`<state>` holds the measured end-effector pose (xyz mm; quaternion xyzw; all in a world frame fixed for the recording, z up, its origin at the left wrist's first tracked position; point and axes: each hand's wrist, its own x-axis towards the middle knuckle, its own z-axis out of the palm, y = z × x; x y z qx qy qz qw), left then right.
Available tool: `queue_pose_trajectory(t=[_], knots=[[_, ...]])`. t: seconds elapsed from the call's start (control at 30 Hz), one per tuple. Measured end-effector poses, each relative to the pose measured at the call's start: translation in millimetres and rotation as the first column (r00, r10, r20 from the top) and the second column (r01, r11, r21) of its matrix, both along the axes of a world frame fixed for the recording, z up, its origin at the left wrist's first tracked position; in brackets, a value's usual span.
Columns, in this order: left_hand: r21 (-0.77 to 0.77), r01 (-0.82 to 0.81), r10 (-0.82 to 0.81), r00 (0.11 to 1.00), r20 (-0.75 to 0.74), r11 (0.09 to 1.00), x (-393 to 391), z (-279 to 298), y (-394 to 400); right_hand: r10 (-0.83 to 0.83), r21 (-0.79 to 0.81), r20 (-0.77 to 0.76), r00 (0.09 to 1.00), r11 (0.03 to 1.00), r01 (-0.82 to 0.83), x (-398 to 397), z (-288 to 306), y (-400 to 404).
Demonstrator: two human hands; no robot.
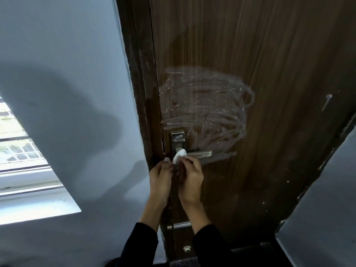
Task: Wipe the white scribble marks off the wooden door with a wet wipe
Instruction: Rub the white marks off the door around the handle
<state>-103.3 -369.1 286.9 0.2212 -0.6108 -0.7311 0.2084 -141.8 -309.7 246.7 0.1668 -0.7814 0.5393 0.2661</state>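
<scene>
The dark wooden door point(269, 54) fills the right half of the view. A broad smeared patch of white scribble marks point(206, 105) covers it above the metal lever handle point(200, 154). Both hands are raised together just below the handle. My right hand point(190, 182) pinches a small bunched white wet wipe point(179, 155) at its fingertips. My left hand point(160, 180) sits beside it, its fingers closed on something small and dark that I cannot make out; whether it touches the wipe is unclear. The wipe is off the scribble, in front of the lock plate point(177, 138).
The door frame point(142, 93) runs along the door's left edge, with a blue-grey wall point(67, 64) beyond it. A window point(21, 155) opens at the left. A nail point(327, 102) sticks from the door at right. A door bolt point(178, 226) and small knob point(186, 248) sit below my wrists.
</scene>
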Motion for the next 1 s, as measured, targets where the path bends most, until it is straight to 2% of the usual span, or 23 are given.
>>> queue_pose_trajectory(t=[0.07,0.17,0.27,0.4,0.47,0.57,0.63,0.7,0.77,0.83,0.9,0.93,1.0], knots=[[0.041,0.034,-0.034,0.999,-0.005,0.999,-7.1,-1.9,-4.0,-0.159,0.043,0.012,0.987,0.986,0.159,-9.4,-4.0,10.8],[0.042,0.093,-0.093,0.996,-0.002,0.995,-11.8,-2.8,-8.1,-0.347,-0.149,0.162,0.924,0.917,0.371,-28.2,-0.6,31.9],[0.012,0.109,-0.109,0.994,-0.014,0.994,-16.5,-6.5,-8.2,-0.278,-0.397,0.25,0.927,0.844,0.361,-25.4,4.2,25.7],[-0.008,0.073,-0.073,0.995,-0.062,0.997,-24.1,-7.8,-6.6,-0.224,-0.517,0.141,0.964,0.814,0.265,-3.7,2.0,9.2],[-0.018,0.036,-0.037,0.996,-0.08,0.999,-26.9,-6.9,-6.0,-0.266,-0.499,0.12,0.956,0.817,0.29,-9.5,7.0,12.7],[-0.025,-0.035,0.033,0.995,-0.097,0.999,-29.9,-7.2,-1.3,-0.263,-0.312,0.072,0.962,0.91,0.273,-14.5,10.0,12.1],[-0.025,-0.096,0.093,0.99,-0.102,0.995,-31.0,-8.3,1.8,-0.137,-0.129,0.056,0.989,0.981,0.143,-8.4,2.2,2.7],[-0.032,-0.14,0.136,0.985,-0.104,0.99,-31.9,-10.4,2.2,0.021,-0.022,0.055,0.998,1.0,-0.019,-0.6,-3.2,-4.2],[-0.016,-0.148,0.146,0.984,-0.103,0.989,-34.1,-12.1,0.1,-0.025,-0.021,0.026,0.999,0.999,0.025,-6.0,-1.8,3.3],[-0.019,-0.144,0.142,0.985,-0.098,0.989,-35.5,-13.5,-2.5,-0.228,-0.105,0.001,0.974,0.968,0.227,-19.1,2.3,20.9],[-0.039,-0.145,0.14,0.985,-0.104,0.989,-36.0,-13.8,-1.8,-0.35,-0.201,0.03,0.936,0.915,0.349,-29.0,6.7,35.0],[-0.042,-0.151,0.146,0.984,-0.106,0.988,-35.9,-13.7,-0.6,-0.375,-0.199,0.028,0.927,0.906,0.373,-29.2,7.5,34.5],[-0.038,-0.177,0.171,0.979,-0.112,0.984,-35.8,-14.5,1.3,-0.316,-0.169,0.012,0.949,0.935,0.313,-24.4,2.6,19.8]])
